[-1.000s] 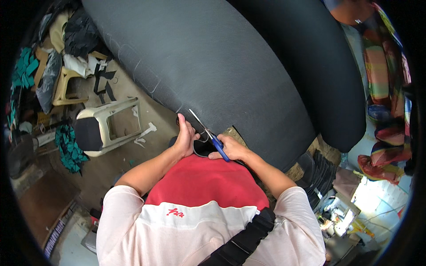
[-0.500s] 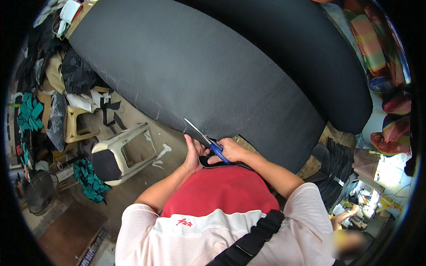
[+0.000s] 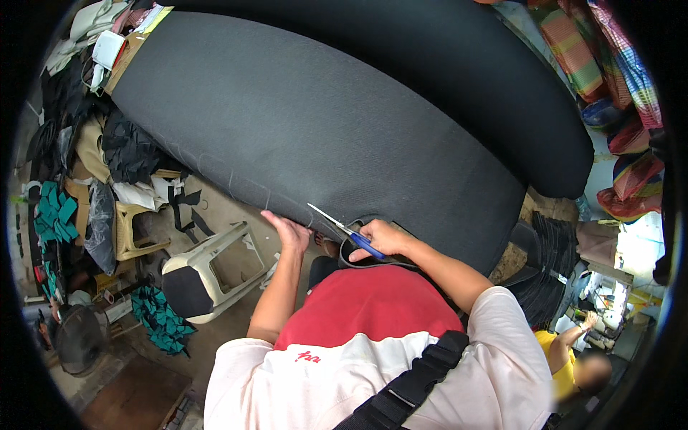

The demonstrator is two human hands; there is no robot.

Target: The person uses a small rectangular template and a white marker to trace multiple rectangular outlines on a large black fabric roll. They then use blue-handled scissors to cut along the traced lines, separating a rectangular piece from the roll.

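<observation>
A wide sheet of dark grey fabric [image 3: 308,115] covers the table in front of me, with thin chalk lines along its near edge. My right hand [image 3: 387,238] grips the blue handles of a pair of scissors [image 3: 367,245]. Their blades point up and left, lying at the near edge of the fabric. A cut edge strip of the fabric curls down by my right hand, close to my red and white shirt. My left hand [image 3: 289,233] is open, its fingers stretched out against the fabric's hanging edge, left of the blade tips.
A thick black fabric roll [image 3: 487,93] lies along the table's far side. To the left are a tipped white stool [image 3: 233,276], a beige stool [image 3: 129,229] and teal scraps [image 3: 154,319]. Stacked black pieces [image 3: 552,272] and a person in yellow [image 3: 562,358] are at right.
My left hand has moved left along the fabric edge, away from the scissors, and its fingers have spread out. The scissors have shifted slightly right and down in view, still in my right hand.
</observation>
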